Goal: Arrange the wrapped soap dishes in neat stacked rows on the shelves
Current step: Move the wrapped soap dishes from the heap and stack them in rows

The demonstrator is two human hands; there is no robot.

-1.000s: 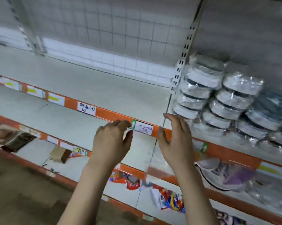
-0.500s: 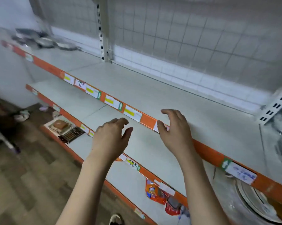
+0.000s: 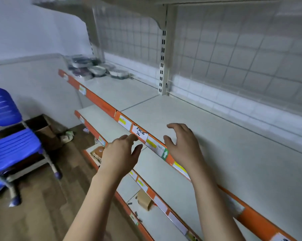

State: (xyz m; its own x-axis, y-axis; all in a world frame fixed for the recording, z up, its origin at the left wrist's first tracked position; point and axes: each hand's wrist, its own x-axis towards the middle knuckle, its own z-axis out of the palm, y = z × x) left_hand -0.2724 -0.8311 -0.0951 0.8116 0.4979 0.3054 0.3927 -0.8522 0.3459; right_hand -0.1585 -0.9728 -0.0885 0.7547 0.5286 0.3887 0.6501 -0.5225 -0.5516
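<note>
Wrapped soap dishes (image 3: 96,69) sit far from both hands' loosely spread, empty fingers (image 3: 174,126).

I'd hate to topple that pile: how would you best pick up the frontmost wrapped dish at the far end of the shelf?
Probably by its two long sides, coming from above: the frontmost wrapped dish lies flat and alone beside the pile. Both hands are empty; details there are blurred.

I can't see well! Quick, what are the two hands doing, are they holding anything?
Left hand: open, fingers relaxed, holding nothing.
Right hand: open, fingers loosely bent over the shelf, holding nothing.
</note>
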